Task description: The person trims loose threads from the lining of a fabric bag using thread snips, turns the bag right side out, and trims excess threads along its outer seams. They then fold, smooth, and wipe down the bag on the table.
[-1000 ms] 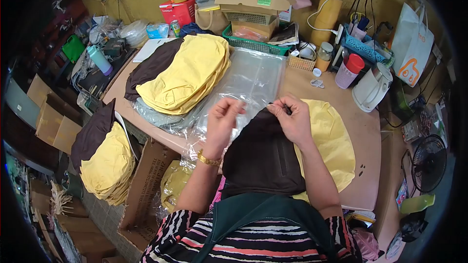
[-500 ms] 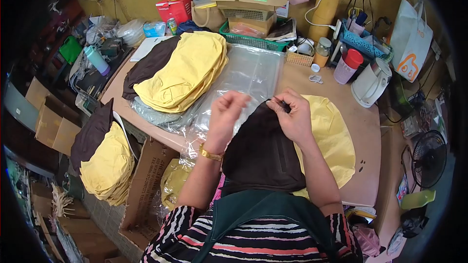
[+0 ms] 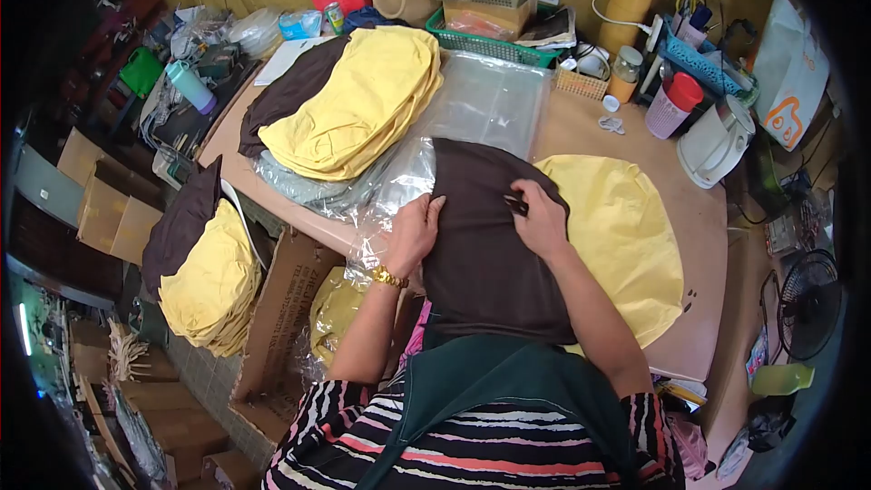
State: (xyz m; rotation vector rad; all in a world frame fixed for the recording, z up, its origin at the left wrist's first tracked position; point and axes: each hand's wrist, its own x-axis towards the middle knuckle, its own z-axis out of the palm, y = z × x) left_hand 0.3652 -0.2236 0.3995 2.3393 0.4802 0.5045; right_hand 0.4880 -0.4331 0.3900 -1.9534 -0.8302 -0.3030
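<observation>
A dark brown cloth piece (image 3: 490, 263) lies spread at the table's near edge, partly over a yellow cloth piece (image 3: 626, 245). My left hand (image 3: 415, 231) pinches the brown cloth's left edge between thumb and fingers. Over the cloth's right part is my right hand (image 3: 542, 222), its fingers curled round a small black tool (image 3: 516, 206), whose shape is mostly hidden. Clear plastic bags (image 3: 499, 95) lie beyond the brown cloth. To their left rests a stack of yellow and brown pieces (image 3: 354, 109).
Another yellow and brown stack (image 3: 210, 277) stands at the lower left, beside an open carton (image 3: 272, 336). A green basket (image 3: 494, 48), a pink cup (image 3: 669, 111) and a kettle (image 3: 717, 142) line the table's back and right. A fan (image 3: 807, 304) stands far right.
The brown cloth is now spread flatter and reaches farther up, with another face showing. My left hand has come down onto its left edge. My right hand has left the cloth's top corner. The view has shifted.
</observation>
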